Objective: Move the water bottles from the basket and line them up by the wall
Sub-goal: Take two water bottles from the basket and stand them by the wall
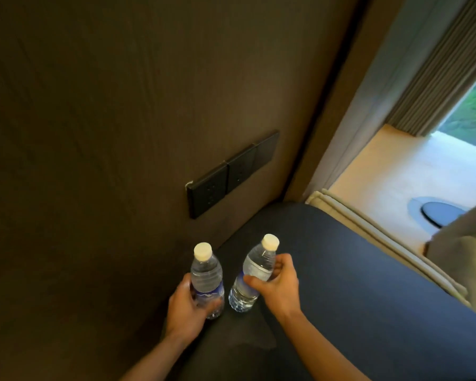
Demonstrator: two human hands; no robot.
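Observation:
Two clear water bottles with white caps and blue labels stand on a dark tabletop (341, 284) beside the brown wall (107, 133). My left hand (186, 309) grips the left bottle (206, 276), which is upright and close to the wall. The right bottle (254, 270) leans a little to the right, and my right hand (278, 284) is wrapped around its middle. Both bottle bases are at or just above the tabletop; I cannot tell which. No basket is in view.
A row of black wall sockets (231, 174) sits on the wall above the bottles. The table's right edge runs next to a folded pale curtain (382, 237). Beyond it lie a light floor (396, 166) and a window.

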